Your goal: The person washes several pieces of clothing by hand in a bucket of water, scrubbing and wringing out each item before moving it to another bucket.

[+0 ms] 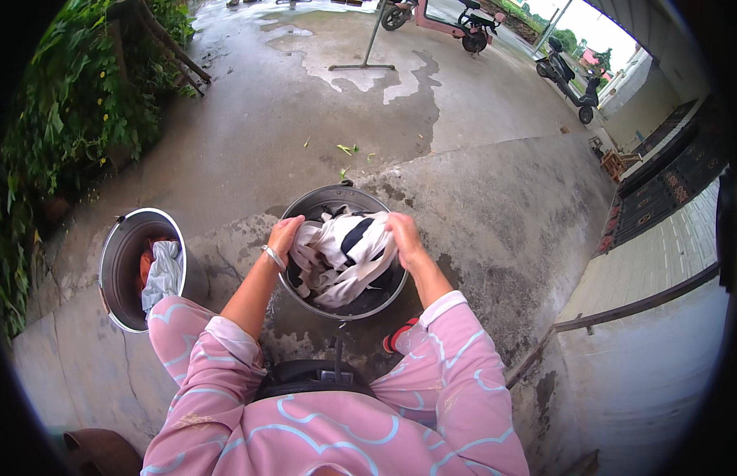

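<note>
A round metal bucket [346, 316] stands on the concrete in front of me. Bunched in its mouth is a wet-looking garment [336, 242], pale cream with black patches. My left hand [286, 236], a bracelet at its wrist, grips the cloth's left side just inside the rim. On the opposite side my right hand [404, 236] is closed on another part of the same garment, so the cloth stretches between both hands. Darker cloth shows beneath it, and the bucket's bottom is hidden.
A second metal bucket [114, 278] at left holds orange and pale grey cloth [163, 274]. Leafy plants [75, 103] line the far left. Beyond the wet concrete are a metal stand [362, 67], a pink scooter [440, 24] and a dark scooter [571, 79]. A wall [638, 365] runs along the right.
</note>
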`<state>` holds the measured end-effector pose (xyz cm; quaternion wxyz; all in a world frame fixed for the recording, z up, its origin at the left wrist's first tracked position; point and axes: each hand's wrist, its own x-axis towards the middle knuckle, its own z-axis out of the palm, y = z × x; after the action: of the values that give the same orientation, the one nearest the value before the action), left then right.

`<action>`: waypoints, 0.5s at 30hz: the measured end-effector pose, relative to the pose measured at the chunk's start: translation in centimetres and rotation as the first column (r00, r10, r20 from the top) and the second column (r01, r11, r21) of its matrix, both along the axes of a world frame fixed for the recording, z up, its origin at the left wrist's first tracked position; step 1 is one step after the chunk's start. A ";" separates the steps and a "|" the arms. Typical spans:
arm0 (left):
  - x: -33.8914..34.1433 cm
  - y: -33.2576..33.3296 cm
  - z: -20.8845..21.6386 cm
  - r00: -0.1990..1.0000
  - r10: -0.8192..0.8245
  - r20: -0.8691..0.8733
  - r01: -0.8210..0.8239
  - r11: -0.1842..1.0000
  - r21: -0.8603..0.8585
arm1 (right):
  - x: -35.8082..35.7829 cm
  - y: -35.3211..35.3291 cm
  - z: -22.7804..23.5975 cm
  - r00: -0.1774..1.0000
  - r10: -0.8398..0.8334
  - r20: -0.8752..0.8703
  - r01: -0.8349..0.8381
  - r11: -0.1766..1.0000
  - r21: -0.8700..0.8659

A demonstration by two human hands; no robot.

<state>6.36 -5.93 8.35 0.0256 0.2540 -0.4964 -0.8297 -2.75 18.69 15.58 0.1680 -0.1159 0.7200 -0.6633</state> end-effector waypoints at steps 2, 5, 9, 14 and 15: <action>-0.1 0.3 -0.2 1.000 -0.006 -0.018 0.002 0.981 -0.193 | -1.3 0.8 0.4 0.996 -0.052 0.069 0.060 0.991 -0.119; -0.2 -0.6 -1.3 0.997 -0.006 0.083 0.049 0.848 -0.528 | -2.1 1.6 1.0 0.938 -0.154 0.312 0.230 0.948 -0.222; -0.4 -1.2 -1.7 0.976 0.214 0.026 -0.186 0.897 -0.401 | -2.9 2.8 2.7 0.901 -0.200 0.385 0.334 0.886 -0.321; -0.6 -1.7 -0.4 0.925 0.346 -0.157 -0.379 0.814 -0.441 | -2.8 3.3 4.8 0.904 -0.298 0.308 0.412 0.802 -0.432; -0.8 -1.9 0.0 0.911 0.343 -0.228 -0.404 0.851 -0.336 | -3.2 3.6 4.8 0.907 -0.307 0.287 0.413 0.776 -0.477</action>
<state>5.55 -7.87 8.34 0.2746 0.2691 -0.5833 -0.7155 -5.91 22.33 20.42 0.0681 0.0480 0.4991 -0.8625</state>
